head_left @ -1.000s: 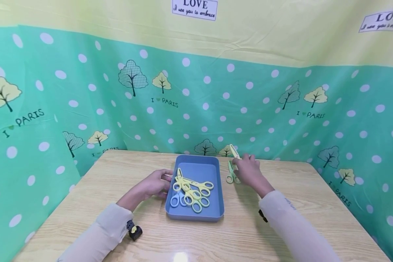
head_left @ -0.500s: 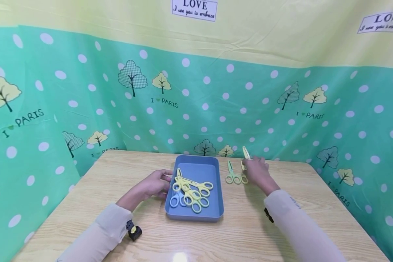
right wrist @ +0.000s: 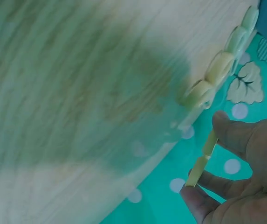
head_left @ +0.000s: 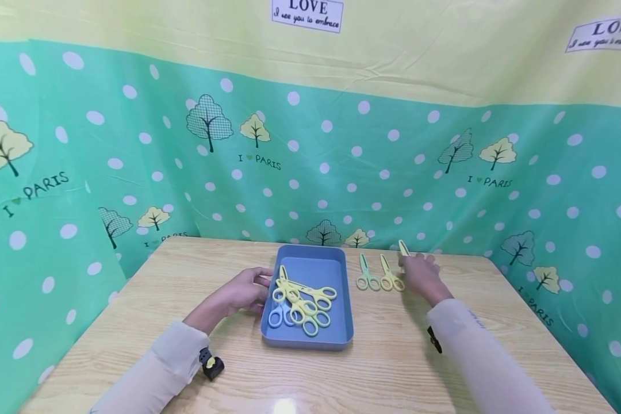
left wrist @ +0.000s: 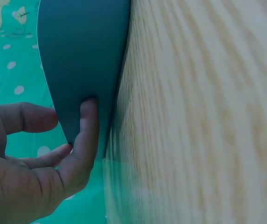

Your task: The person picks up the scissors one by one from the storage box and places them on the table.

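Observation:
My right hand (head_left: 422,277) pinches a pair of pale yellow scissors (head_left: 403,248) at the back right of the table, blades pointing away. In the right wrist view the handle loops (right wrist: 200,169) sit between thumb and fingertips; in the head view the hand hides them. Just left of it lie yellow scissors (head_left: 392,282) and green scissors (head_left: 368,282), side by side. My left hand (head_left: 245,291) touches the left side of the blue tray (head_left: 307,345), with one fingertip (left wrist: 90,106) against its outer wall. Inside the tray are yellow scissors (head_left: 303,310), blue scissors (head_left: 276,318) and others overlapping.
The wooden table (head_left: 227,368) ends at the back against a green and yellow printed curtain (head_left: 300,190). Curtain also hangs along both sides. A black device (head_left: 213,367) is strapped to the left wrist.
My right hand has moved right with yellow scissors in it. One yellow pair now lies released beside the green pair. My left hand and the tray have stayed put.

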A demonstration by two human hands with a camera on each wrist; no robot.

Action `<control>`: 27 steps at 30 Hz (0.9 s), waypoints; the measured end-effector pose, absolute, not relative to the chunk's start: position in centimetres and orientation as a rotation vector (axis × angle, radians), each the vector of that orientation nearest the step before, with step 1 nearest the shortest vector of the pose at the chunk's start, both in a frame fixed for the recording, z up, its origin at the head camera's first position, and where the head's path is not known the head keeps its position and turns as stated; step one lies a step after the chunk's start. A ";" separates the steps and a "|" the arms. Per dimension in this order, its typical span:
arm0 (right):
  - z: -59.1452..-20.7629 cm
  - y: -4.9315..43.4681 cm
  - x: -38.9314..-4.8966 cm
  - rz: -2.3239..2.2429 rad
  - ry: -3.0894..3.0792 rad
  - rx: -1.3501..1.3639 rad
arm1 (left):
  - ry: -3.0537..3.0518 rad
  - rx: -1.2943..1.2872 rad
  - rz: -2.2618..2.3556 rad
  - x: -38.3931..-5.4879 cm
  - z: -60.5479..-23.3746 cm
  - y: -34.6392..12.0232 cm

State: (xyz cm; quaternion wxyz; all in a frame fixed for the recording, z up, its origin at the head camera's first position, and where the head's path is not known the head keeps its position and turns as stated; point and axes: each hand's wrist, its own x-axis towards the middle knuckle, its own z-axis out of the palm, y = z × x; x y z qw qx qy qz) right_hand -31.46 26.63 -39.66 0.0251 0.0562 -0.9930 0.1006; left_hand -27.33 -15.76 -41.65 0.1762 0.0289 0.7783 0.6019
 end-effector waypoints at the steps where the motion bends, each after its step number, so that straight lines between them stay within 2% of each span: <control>1: -39.7 26.9 -31.5 0.316 -3.075 0.167 | 2.205 0.084 1.703 -27.3 -41.7 -15.8; 27: -40.1 28.3 -30.9 0.350 -3.257 0.128 | 2.194 0.081 1.720 -27.3 -41.7 -15.7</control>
